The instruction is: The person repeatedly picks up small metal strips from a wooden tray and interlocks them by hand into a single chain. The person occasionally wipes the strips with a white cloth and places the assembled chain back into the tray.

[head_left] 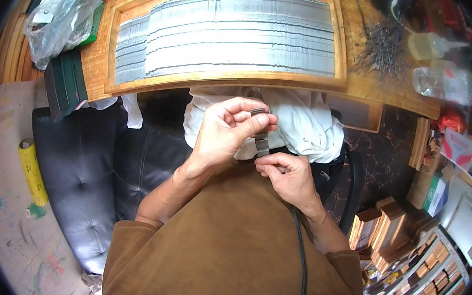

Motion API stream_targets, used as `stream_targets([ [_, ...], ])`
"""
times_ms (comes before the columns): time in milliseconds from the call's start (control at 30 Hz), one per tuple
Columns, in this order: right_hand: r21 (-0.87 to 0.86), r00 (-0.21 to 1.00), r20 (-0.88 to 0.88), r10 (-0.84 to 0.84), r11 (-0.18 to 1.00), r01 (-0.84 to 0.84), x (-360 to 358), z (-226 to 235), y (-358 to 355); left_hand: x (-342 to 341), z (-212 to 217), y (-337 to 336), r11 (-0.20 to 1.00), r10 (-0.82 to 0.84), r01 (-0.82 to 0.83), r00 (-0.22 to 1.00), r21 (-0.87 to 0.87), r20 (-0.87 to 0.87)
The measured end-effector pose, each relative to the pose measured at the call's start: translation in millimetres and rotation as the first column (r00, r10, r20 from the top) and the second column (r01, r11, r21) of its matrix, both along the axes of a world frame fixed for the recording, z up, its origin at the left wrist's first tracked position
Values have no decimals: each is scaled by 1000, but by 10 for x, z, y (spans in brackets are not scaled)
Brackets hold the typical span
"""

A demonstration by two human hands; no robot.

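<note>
Over the lap, just below the wooden tray (219,77) of metal strips, left hand (223,132) and right hand (292,178) both pinch one thin metal strip (261,141), looks like mid-separating, so steady fingertip grip matters.

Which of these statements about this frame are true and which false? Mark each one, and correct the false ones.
1. Both hands hold one thin grey metal strip. True: the left hand pinches its top, the right hand its lower end.
2. The wooden tray on the table is filled with red blocks. False: it holds rows of grey metal strips.
3. A yellow roll lies on the floor to the person's left. True.
4. The clear plastic bottle stands upright. False: it lies on its side.
</note>
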State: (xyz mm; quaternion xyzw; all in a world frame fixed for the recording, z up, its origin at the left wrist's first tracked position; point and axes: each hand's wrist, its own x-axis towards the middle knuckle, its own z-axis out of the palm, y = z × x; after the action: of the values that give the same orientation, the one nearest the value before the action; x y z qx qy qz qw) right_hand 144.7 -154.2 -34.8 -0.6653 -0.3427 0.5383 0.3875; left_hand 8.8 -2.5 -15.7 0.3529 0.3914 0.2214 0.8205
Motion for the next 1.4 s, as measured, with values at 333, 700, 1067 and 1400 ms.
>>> stream_targets([
  [333,-11,997,-75,-30,1000,29,-8,-52,-62,86,-21,-64,999,-13,12,1000,-32,-19],
  [700,330,996,-74,42,944,-15,-141,-145,14,-40,-252,349,952,-294,282,951,-122,-97],
  [1067,368,997,-37,70,928,-51,-128,-182,150,-71,-257,428,920,-334,314,941,-232,-52],
  [1400,228,997,-76,-19,973,36,299,18,516,-145,-150,324,931,-358,364,915,-1,-184],
])
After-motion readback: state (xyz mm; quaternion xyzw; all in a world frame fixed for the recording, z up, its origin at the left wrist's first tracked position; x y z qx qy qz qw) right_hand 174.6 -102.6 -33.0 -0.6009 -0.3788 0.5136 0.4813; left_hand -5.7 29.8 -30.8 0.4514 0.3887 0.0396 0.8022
